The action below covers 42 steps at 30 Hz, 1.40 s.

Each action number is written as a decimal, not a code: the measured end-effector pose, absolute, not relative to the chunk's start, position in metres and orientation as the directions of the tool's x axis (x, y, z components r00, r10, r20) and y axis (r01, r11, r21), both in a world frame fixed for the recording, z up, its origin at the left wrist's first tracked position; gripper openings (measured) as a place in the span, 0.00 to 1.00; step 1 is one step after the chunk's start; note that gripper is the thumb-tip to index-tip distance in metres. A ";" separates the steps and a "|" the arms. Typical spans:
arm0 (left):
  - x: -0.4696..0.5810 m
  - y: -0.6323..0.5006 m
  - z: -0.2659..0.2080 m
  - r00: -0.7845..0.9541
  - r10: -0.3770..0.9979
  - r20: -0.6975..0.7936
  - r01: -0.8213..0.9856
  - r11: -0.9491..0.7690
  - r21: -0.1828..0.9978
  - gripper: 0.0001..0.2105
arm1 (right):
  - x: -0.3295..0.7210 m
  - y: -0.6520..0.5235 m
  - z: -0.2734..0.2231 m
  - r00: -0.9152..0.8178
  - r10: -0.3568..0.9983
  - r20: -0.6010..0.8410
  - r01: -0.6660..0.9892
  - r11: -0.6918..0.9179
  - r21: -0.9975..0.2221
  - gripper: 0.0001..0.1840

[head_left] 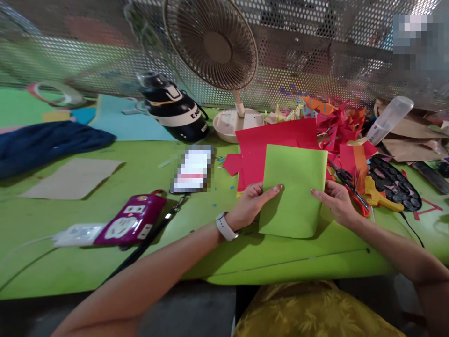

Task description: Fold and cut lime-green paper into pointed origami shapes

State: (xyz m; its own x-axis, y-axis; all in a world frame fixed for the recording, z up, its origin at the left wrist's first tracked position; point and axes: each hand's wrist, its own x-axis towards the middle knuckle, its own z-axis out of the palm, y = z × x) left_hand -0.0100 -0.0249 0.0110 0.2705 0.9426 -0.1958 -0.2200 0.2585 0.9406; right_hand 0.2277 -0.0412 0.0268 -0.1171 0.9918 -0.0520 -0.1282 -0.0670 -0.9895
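Sheet (pixel 294 171) sits with red paper (pixel 251 155) at its 11 o'clock, left hand (pixel 251 205) at 9 and right hand (pixel 337 202) at 3 pinched closed on it, thumbs in front, other fingers mostly hidden; best grip light, even, uncreased.

A plain lime-green sheet of paper (pixel 293 196), rectangular and taller than it is wide, its visible face unmarked and its lower right part curving gently, is held by its two long sides between the left hand (pixel 250 205) and the right hand (pixel 337 202)
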 end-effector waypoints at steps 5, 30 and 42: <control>-0.009 -0.022 0.017 0.284 0.925 -0.251 -0.190 0.311 0.931 0.20 | 0.226 -0.035 0.033 -0.070 0.982 -0.175 -0.100 -0.181 -0.978 0.21; -0.011 -0.015 0.033 0.153 0.987 -0.044 -0.219 0.077 0.973 0.20 | 0.252 -0.028 0.090 -0.024 0.961 0.276 0.351 0.266 -0.898 0.26; -0.025 -0.018 0.086 0.420 0.037 0.907 0.570 -0.789 -0.232 0.19 | 0.241 -0.027 0.134 -0.605 0.615 0.507 0.794 0.512 0.327 0.21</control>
